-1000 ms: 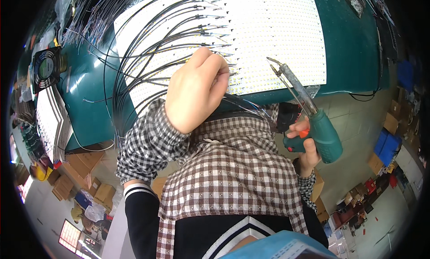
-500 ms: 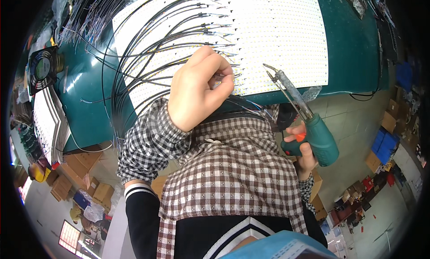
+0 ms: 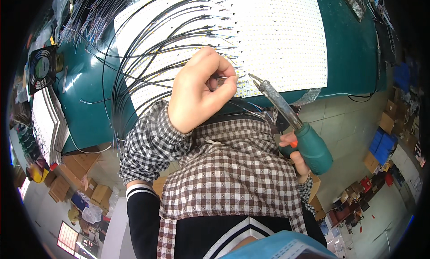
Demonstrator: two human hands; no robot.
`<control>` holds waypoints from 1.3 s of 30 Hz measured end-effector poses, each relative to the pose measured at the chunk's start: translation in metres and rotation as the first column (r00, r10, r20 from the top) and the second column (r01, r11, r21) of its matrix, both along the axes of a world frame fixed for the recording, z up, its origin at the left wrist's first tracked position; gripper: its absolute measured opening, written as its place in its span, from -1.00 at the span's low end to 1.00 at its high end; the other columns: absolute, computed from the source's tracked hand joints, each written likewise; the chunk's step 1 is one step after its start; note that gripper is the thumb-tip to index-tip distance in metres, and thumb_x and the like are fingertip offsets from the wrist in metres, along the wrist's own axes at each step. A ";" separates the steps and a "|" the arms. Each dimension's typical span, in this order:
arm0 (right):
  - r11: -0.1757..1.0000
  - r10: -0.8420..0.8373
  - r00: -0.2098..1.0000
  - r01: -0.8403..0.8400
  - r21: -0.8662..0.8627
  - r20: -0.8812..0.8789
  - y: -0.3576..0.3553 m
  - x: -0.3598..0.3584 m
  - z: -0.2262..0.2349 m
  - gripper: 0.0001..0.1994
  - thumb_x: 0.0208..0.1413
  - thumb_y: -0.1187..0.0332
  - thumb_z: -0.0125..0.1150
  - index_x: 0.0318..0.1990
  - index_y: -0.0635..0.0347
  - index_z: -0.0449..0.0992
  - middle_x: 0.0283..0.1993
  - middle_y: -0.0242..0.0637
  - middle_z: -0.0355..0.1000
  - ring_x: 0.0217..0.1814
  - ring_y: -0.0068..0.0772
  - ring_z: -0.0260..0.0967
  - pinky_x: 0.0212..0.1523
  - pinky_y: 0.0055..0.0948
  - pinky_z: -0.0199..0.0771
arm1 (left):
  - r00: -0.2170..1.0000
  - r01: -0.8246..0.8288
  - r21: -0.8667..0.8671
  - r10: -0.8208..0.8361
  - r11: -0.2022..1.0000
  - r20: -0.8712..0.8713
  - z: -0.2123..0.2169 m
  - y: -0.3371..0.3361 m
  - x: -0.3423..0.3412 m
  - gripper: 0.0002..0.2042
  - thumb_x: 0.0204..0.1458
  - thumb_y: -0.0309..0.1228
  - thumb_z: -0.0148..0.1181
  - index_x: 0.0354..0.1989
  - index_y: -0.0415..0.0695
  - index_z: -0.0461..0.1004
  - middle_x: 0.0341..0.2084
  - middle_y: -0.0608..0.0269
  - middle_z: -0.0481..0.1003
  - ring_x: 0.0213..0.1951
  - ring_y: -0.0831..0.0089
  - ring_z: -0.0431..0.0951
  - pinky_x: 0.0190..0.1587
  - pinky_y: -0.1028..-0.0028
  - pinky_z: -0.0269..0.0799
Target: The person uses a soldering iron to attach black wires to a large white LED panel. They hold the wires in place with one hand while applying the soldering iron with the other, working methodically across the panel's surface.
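Observation:
A white panel (image 3: pixel 286 39) dotted with rows of small yellowish LEDs lies on the green table. Black cables (image 3: pixel 154 35) fan in from the left, their thin stripped wires meeting the panel along its middle. My left hand (image 3: pixel 192 95) is over the panel's near edge, thumb and forefinger pinched on a cable end; the wire itself is mostly hidden by the fingers. My right hand (image 3: pixel 301 164) grips the handle of a green soldering gun (image 3: pixel 316 149), below the table edge. Its metal tip points up-left, just right of my left fingertips and close to the panel.
At the far left, a bundle of loose wires (image 3: pixel 96 17) lies on the table (image 3: pixel 85 120). A black fan (image 3: pixel 42 70) and a stack of white panels (image 3: pixel 47 124) sit at the left edge. Cardboard boxes (image 3: pixel 83 167) stand on the floor. Clear plastic wrap (image 3: pixel 309 97) hangs by the near edge.
The soldering gun's tip has moved left and slightly down, nearer my left fingertips, and its body has tilted more. My left hand has shifted slightly right, still pinching.

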State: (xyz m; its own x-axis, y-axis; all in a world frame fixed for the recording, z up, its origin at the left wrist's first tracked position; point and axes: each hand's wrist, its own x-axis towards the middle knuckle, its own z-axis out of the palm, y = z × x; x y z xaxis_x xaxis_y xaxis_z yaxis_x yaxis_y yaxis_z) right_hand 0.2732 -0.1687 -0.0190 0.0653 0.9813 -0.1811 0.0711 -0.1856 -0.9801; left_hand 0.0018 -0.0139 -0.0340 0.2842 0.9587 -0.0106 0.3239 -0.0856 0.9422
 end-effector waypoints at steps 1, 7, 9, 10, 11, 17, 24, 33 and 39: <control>1.000 0.008 1.000 -0.007 -0.007 0.005 -0.001 0.001 -0.001 -0.35 0.04 0.11 0.61 0.03 0.57 0.50 -0.20 0.01 0.65 -0.21 -0.28 0.68 -0.16 -0.37 0.74 | 1.000 0.001 -0.002 -0.001 1.000 0.002 0.000 0.000 0.000 -0.93 -0.02 -0.57 0.31 -0.37 -0.20 0.53 -0.42 0.30 0.42 -0.51 0.58 0.38 -0.47 0.55 0.34; 0.999 0.031 0.999 -0.032 0.023 0.037 0.000 0.000 -0.004 -0.33 0.02 0.14 0.63 0.06 0.57 0.48 -0.20 0.01 0.66 -0.21 -0.29 0.68 -0.17 -0.38 0.74 | 1.000 0.014 0.010 -0.014 1.000 -0.004 0.002 0.001 -0.001 -0.93 -0.02 -0.57 0.30 -0.38 -0.21 0.53 -0.42 0.28 0.42 -0.51 0.55 0.39 -0.48 0.53 0.34; 0.999 0.046 0.998 -0.047 0.026 0.052 0.000 0.002 -0.005 -0.33 0.02 0.14 0.63 0.06 0.57 0.48 -0.20 0.01 0.66 -0.21 -0.29 0.68 -0.17 -0.38 0.74 | 1.000 0.011 0.005 -0.011 1.000 -0.011 0.002 0.000 -0.001 -0.93 -0.02 -0.57 0.30 -0.38 -0.21 0.53 -0.43 0.28 0.42 -0.51 0.54 0.39 -0.47 0.53 0.34; 0.998 0.049 0.997 -0.051 0.025 0.055 0.000 0.003 -0.004 -0.33 0.01 0.14 0.63 0.06 0.58 0.48 -0.20 0.01 0.66 -0.22 -0.29 0.68 -0.17 -0.38 0.74 | 1.000 0.010 0.005 -0.010 1.000 -0.009 0.001 0.000 -0.001 -0.93 -0.01 -0.56 0.30 -0.38 -0.21 0.53 -0.43 0.28 0.42 -0.52 0.53 0.39 -0.47 0.53 0.34; 0.998 0.052 0.997 -0.053 0.024 0.059 0.000 0.003 -0.004 -0.33 0.01 0.14 0.64 0.06 0.58 0.48 -0.20 0.01 0.66 -0.22 -0.29 0.68 -0.17 -0.38 0.74 | 1.000 0.010 0.004 -0.010 1.000 -0.007 0.001 0.000 -0.001 -0.93 -0.01 -0.56 0.30 -0.38 -0.20 0.53 -0.43 0.28 0.42 -0.52 0.53 0.39 -0.47 0.52 0.34; 1.000 0.020 1.000 -0.019 -0.017 0.013 0.001 0.000 -0.003 -0.32 -0.01 0.12 0.65 0.05 0.57 0.49 -0.20 0.00 0.65 -0.21 -0.30 0.68 -0.18 -0.40 0.74 | 1.000 0.011 -0.008 -0.012 1.000 -0.024 0.001 0.000 0.000 -0.93 0.00 -0.53 0.31 -0.38 -0.19 0.53 -0.43 0.27 0.42 -0.51 0.50 0.40 -0.46 0.51 0.36; 0.999 0.017 1.000 -0.017 -0.037 0.008 0.000 0.000 -0.003 -0.33 0.00 0.15 0.65 0.06 0.58 0.49 -0.20 0.00 0.65 -0.20 -0.30 0.68 -0.17 -0.39 0.74 | 0.999 0.010 -0.009 -0.011 1.000 -0.033 0.001 0.000 0.000 -0.93 0.00 -0.53 0.31 -0.38 -0.19 0.52 -0.42 0.27 0.43 -0.51 0.49 0.42 -0.46 0.50 0.38; 0.999 0.015 1.000 -0.015 -0.036 0.002 -0.002 0.000 -0.005 -0.34 0.00 0.17 0.65 0.06 0.58 0.49 -0.19 0.00 0.65 -0.19 -0.28 0.68 -0.16 -0.37 0.75 | 0.999 0.008 0.001 -0.008 1.000 -0.039 0.001 -0.001 0.002 -0.93 -0.01 -0.54 0.30 -0.38 -0.19 0.52 -0.44 0.27 0.42 -0.51 0.49 0.41 -0.46 0.50 0.37; 1.000 0.000 1.000 0.000 -0.012 0.005 -0.004 0.001 -0.006 -0.35 0.01 0.15 0.64 0.04 0.57 0.50 -0.17 0.00 0.65 -0.19 -0.28 0.68 -0.17 -0.37 0.74 | 1.000 -0.001 0.002 0.001 1.000 -0.021 0.000 -0.001 0.002 -0.93 0.00 -0.54 0.30 -0.38 -0.18 0.52 -0.44 0.27 0.42 -0.52 0.50 0.40 -0.46 0.50 0.37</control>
State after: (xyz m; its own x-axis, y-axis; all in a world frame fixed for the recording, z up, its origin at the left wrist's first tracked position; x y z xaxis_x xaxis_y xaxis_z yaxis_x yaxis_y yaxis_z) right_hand 0.2744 -0.1723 -0.0254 0.0660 0.9792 -0.1921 0.0760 -0.1969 -0.9775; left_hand 0.0037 -0.0148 -0.0337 0.2831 0.9590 -0.0149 0.3433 -0.0869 0.9352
